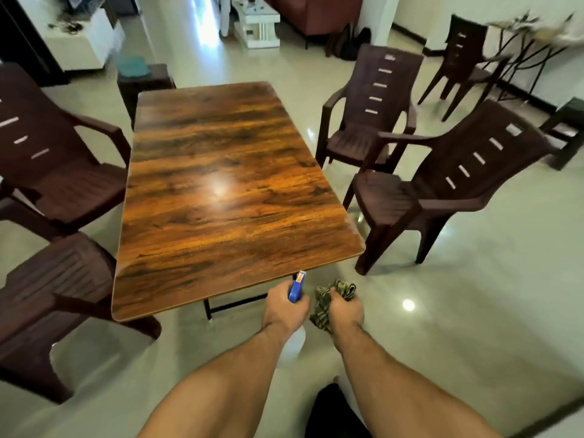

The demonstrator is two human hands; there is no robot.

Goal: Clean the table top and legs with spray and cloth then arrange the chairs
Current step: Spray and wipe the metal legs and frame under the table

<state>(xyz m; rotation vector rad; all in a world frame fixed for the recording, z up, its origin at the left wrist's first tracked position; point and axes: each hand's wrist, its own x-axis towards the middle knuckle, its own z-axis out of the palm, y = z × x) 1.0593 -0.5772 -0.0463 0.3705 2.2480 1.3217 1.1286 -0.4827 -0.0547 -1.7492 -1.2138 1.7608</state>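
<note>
A glossy wood-grain table with black metal legs fills the middle of the view. Just off its near right corner, my left hand grips a spray bottle with a blue trigger head; the white bottle body shows below my wrist. Beside it, my right hand is closed on a crumpled green patterned cloth. Both hands hang over the floor, below the table edge. Dark brown plastic chairs stand pulled away from the table: two on the left and two on the right.
A fifth chair stands far right by a wire-frame stand. A dark stool with a teal cloth sits behind the table's far end, another stool at the right edge. A sofa and a white coffee table lie beyond. The floor is shiny tile.
</note>
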